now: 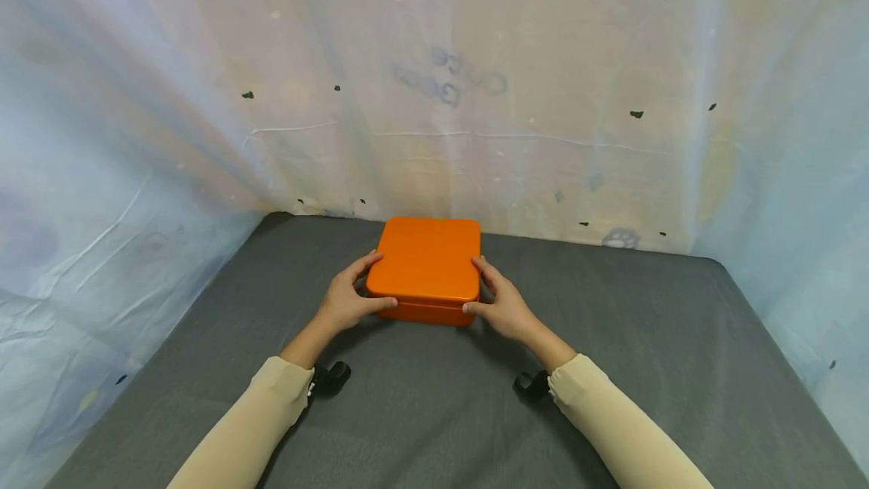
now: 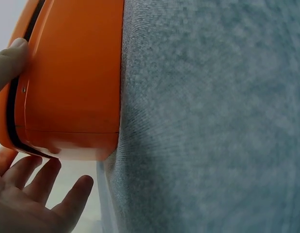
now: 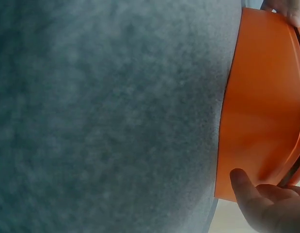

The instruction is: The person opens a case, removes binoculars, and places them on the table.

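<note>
A glossy orange box [image 1: 424, 259] with a rounded lid stands on the dark grey cloth, towards the back edge. My left hand [image 1: 348, 299] holds its left side; in the left wrist view the thumb [image 2: 13, 62] lies on the front at the dark seam below the lid, with fingertips [image 2: 52, 165] at the side. On the opposite side my right hand [image 1: 505, 308] holds the box. Its thumb [image 3: 243, 182] is against the front face near the right corner in the right wrist view. The box's contents are hidden by the lid.
Grey cloth [image 1: 421, 413] covers the table under the box. Pale, wrinkled curtains with faint prints [image 1: 509, 59] hang behind the table and along both sides. Black wrist mounts [image 1: 333, 379] sit beneath the cream sleeves.
</note>
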{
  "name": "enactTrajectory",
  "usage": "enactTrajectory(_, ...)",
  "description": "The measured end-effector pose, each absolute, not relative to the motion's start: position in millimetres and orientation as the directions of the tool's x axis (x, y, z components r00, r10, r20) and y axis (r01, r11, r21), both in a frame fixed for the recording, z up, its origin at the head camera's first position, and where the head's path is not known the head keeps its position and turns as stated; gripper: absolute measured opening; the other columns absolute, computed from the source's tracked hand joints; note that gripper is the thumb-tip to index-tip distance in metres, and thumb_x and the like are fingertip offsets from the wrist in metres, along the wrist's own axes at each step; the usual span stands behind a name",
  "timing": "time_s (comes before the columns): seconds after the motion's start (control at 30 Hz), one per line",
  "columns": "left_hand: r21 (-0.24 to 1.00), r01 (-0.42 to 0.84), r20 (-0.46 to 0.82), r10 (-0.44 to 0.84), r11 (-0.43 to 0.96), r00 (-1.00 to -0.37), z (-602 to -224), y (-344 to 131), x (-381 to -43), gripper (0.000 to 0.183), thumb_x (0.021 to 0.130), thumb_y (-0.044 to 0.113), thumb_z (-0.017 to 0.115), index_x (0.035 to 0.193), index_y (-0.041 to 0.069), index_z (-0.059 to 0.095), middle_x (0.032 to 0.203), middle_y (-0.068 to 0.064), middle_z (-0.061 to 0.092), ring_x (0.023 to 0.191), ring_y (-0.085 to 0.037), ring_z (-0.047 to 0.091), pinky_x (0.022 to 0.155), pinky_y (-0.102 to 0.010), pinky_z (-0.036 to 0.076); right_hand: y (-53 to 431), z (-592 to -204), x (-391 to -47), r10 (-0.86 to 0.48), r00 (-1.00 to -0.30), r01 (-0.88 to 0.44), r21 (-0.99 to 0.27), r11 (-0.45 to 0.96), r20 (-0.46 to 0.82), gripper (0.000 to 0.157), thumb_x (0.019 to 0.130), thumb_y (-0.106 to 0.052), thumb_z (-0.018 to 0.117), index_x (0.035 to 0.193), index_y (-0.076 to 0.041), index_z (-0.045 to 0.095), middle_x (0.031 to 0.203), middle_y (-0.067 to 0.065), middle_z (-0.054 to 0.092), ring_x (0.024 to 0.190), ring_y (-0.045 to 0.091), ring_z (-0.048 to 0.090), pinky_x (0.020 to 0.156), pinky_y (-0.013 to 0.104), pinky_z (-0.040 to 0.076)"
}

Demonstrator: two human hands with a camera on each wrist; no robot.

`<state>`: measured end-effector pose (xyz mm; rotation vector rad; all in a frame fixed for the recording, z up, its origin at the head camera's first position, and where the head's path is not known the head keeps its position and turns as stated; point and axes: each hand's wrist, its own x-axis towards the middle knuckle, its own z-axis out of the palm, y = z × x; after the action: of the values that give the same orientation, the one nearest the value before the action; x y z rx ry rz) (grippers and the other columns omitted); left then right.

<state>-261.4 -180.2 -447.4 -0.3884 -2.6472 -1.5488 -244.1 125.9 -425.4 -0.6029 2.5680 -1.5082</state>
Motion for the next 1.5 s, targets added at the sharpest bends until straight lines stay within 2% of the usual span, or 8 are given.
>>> enactTrajectory(0.33, 0.852, 0.26, 0.192, 0.191, 0.454, -0.963, -446, -181, -262, 0.088, 0.071, 0.034, 0.086, 0.146, 0.024, 0.042, 0.159, -0.002, 0.029, 0.137, -0.034, 0.042, 0.104, -0.05, 0.044, 124, -423, -244, -0.362, -0.927, -0.258, -0.867, 0.426, 0.098, 0.083, 0.087, -0.007, 0.069, 0.155, -0.013, 0.021, 0.163, 0.01, 0.009, 0.149, 0.032, 0.015, 0.11, 0.053, 0.037)
enactTrajectory(0.6, 0.839, 0.269, 0.21, 0.174, 0.474, -0.962, -443, -180, -262, 0.088, 0.069, 0.039, 0.086, 0.146, 0.027, 0.042, 0.158, 0.001, 0.03, 0.136, -0.03, 0.044, 0.107, -0.049, 0.042, 124, -418, -245, -0.367, -0.923, -0.272, -0.872, 0.407, 0.116, 0.083, 0.086, -0.004, 0.07, 0.154, -0.011, 0.022, 0.163, 0.01, 0.01, 0.149, 0.03, 0.015, 0.108, 0.053, 0.038)
enactTrajectory(0.83, 0.835, 0.313, 0.245, 0.204, 0.452, -0.948, -437, -178, -260, 0.088, 0.072, 0.033, 0.085, 0.147, 0.021, 0.04, 0.159, -0.002, 0.029, 0.14, -0.029, 0.038, 0.112, -0.048, 0.036, 126, -413, -244, -0.372, -0.918, -0.291, -0.867, 0.404, 0.135, 0.085, 0.086, -0.004, 0.07, 0.154, -0.01, 0.021, 0.163, 0.012, 0.011, 0.149, 0.029, 0.016, 0.114, 0.048, 0.032)
enactTrajectory(1.0, 0.83, 0.319, 0.249, 0.209, 0.457, -0.946, -432, -176, -260, 0.087, 0.073, 0.033, 0.084, 0.147, 0.021, 0.04, 0.158, -0.004, 0.029, 0.14, -0.032, 0.039, 0.111, -0.05, 0.036, 128, -409, -243, -0.362, -0.92, -0.3, -0.863, 0.407, 0.149, 0.084, 0.086, -0.004, 0.07, 0.154, -0.009, 0.021, 0.163, 0.01, 0.012, 0.15, 0.026, 0.014, 0.117, 0.045, 0.027)
enactTrajectory(1.2, 0.826, 0.33, 0.259, 0.212, 0.456, -0.942, -431, -175, -261, 0.087, 0.073, 0.032, 0.084, 0.148, 0.021, 0.04, 0.158, -0.004, 0.029, 0.14, -0.033, 0.039, 0.111, -0.051, 0.036, 129, -409, -244, -0.356, -0.922, -0.298, -0.865, 0.404, 0.151, 0.084, 0.085, -0.004, 0.071, 0.154, -0.009, 0.022, 0.163, 0.008, 0.013, 0.15, 0.024, 0.015, 0.117, 0.044, 0.027)
enactTrajectory(1.5, 0.829, 0.334, 0.267, 0.207, 0.449, -0.941, -430, -171, -263, 0.086, 0.072, 0.034, 0.085, 0.146, 0.023, 0.041, 0.158, -0.001, 0.029, 0.14, -0.03, 0.039, 0.112, -0.05, 0.035, 134, -407, -245, -0.357, -0.919, -0.311, -0.861, 0.402, 0.166, 0.085, 0.085, -0.003, 0.071, 0.154, -0.008, 0.023, 0.162, 0.011, 0.014, 0.149, 0.029, 0.017, 0.116, 0.045, 0.029)
